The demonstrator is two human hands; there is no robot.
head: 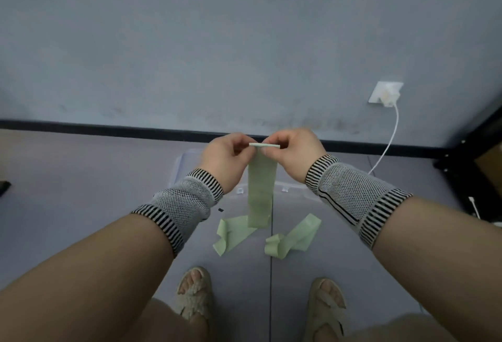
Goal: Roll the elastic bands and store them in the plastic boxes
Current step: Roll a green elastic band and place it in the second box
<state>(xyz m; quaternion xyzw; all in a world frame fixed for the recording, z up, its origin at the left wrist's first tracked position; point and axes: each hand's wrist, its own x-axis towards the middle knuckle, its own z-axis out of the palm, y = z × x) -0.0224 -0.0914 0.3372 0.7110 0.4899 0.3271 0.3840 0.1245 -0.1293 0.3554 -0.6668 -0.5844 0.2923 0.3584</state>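
Elastic band (260, 189) pinched at its rolled top between left hand (226, 158) and right hand (294, 155), tail hanging below

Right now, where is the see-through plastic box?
The plastic box sits on the floor by the wall, mid-view, mostly hidden behind both hands and the hanging green band.

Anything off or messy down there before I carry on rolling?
Nothing damaged. The green band both hands pinch at its top trails onto the floor, its lower end crumpled. A second band lies loosely folded beside it, unrolled. The clear box sits behind.
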